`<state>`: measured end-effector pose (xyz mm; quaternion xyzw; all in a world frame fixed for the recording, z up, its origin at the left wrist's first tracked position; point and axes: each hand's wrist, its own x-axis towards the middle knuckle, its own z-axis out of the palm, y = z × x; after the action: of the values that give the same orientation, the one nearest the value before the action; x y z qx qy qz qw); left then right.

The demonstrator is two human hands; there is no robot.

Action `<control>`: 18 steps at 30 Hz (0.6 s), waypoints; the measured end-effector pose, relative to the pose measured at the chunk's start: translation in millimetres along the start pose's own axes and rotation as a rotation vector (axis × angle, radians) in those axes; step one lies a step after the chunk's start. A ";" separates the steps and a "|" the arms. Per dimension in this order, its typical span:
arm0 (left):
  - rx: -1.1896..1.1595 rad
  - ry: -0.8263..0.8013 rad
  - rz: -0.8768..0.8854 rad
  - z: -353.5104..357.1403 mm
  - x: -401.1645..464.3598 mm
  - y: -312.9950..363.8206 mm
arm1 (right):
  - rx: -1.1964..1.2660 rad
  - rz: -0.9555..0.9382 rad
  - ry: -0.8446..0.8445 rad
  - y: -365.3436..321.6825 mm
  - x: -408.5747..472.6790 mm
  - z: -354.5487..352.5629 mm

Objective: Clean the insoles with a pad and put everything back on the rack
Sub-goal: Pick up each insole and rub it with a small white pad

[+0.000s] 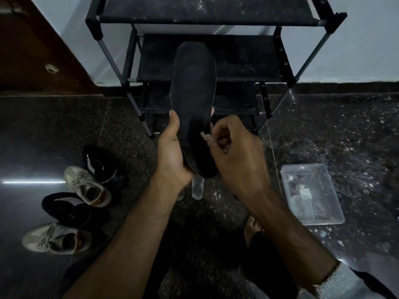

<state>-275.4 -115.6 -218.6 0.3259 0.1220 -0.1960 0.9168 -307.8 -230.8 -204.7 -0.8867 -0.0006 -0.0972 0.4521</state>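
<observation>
Four shoes (86,186), one insole (192,100), one rack (213,61), one clear box (312,194), two hands (172,152).

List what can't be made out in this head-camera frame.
- Pad: only a small pale scrap shows; the curled fingers of the right hand hide the rest.
- Black insole: its heel end is covered by the left hand.
- Clear plastic box: contents too small and dim to identify.
- Black metal rack: top cut off by the frame edge.

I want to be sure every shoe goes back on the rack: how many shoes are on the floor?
4, all left of the hands: a black shoe, a grey one, another black, another grey nearest. Others may lie outside the view.
</observation>
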 end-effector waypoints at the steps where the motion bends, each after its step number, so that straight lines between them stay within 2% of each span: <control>1: 0.002 0.000 0.003 0.3 0.0 0.2 | 0.006 0.010 0.000 -0.1 -0.4 -0.2; 7: 0.078 0.062 0.036 -3.1 1.4 0.3 | 0.102 -0.053 -0.107 -22.9 -13.8 14.7; 14: 0.060 -0.027 -0.073 -0.4 -1.3 -8.2 | -0.005 0.049 0.089 5.3 6.1 -5.1; 18: 0.122 -0.007 -0.059 -1.3 0.0 -13.5 | 0.056 0.000 0.042 -9.7 -2.3 6.0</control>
<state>-281.5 -124.4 -227.0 0.3766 0.1164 -0.2312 0.8895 -309.8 -220.1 -200.8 -0.8714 0.0064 -0.1157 0.4767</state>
